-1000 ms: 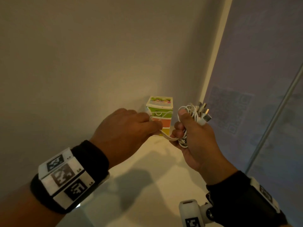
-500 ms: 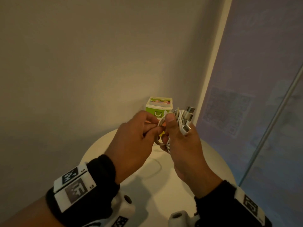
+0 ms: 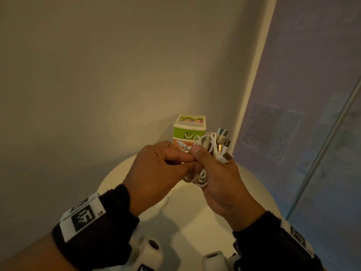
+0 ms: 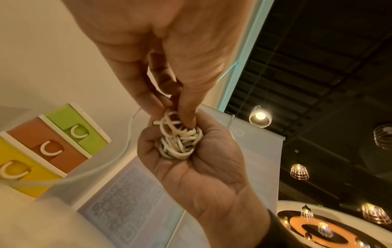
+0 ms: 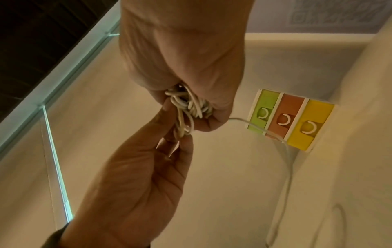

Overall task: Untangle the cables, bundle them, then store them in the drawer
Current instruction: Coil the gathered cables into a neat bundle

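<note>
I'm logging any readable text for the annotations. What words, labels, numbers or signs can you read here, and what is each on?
No text reads clearly.
Wrist band tag on the left wrist: black-and-white marker pattern; the small print beside it is too small to read.
Banner on the right: a QR-like code and faint writing, too blurred to read.
Drawer box: a colourful picture on top, with no legible words.

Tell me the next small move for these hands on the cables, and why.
Probably wind the loose strand onto the cable bundle. The right hand grips the coil, plugs sticking out the top, and the left hand pinches a strand at it, yet one length trails down to the table. The drawers all look closed, so storing seems premature.
</note>
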Tool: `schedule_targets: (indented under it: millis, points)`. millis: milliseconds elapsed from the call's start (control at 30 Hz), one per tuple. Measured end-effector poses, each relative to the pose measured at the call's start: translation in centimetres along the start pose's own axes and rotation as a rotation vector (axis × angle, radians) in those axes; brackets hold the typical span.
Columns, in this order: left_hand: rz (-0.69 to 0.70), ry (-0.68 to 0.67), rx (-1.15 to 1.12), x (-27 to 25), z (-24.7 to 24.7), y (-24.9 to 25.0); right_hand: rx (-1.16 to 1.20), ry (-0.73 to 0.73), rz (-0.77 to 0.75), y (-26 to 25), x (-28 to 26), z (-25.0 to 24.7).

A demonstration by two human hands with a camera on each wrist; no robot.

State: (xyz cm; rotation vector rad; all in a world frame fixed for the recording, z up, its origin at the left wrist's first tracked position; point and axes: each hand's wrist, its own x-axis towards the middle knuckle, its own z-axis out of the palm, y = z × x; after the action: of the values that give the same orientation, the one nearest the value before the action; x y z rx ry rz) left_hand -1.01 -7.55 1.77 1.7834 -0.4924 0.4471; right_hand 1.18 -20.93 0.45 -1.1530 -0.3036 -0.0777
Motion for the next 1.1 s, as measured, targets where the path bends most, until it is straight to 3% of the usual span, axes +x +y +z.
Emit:
schedule_targets:
  millis: [167, 233, 300, 367, 467, 600, 733, 833, 1100]
  points:
    - [-0.05, 0.128, -0.169, 0.1, -1.5, -1.1, 0.1, -0.06, 0.049, -0.1, 0.1, -0.9]
    - [0.008, 0.128, -0.03, 0.6, -2.3, -1.5, 0.146, -0.144, 0.105, -0.5, -0.1, -1.3]
    - [0.026, -0.048, 0.134, 1.0, -2.7, -1.4, 0.154, -0.239, 0.134, -0.9, -0.2, -1.4]
    - [-0.046, -0.24, 0.109, 1.3, -2.7, -0.8, 0.161, -0.312, 0.156, -1.3, -0.2, -1.3]
    - [-0.101, -0.353, 0.065, 1.3, -2.6, -0.4, 0.14, -0.364, 0.177, -2.1, -0.1, -1.4]
    - [-0.193, -0.247, -0.158, 1.2, -2.2, 0.3, 0.058, -0.294, 0.113, -2.3, 0.2, -1.7]
    - [-0.356, -0.19, -0.495, 1.6, -2.2, 1.4, -0.115, -0.12, -0.044, -1.9, 0.5, -1.7]
    - [-0.388, -0.163, -0.63, 1.8, -1.8, 1.7, -0.192, -0.037, -0.15, -1.4, 0.4, -1.2]
    - [-0.173, 0.029, -0.48, 1.2, 0.2, 1.8, -0.246, 0.004, -0.206, -1.2, -0.6, 0.5]
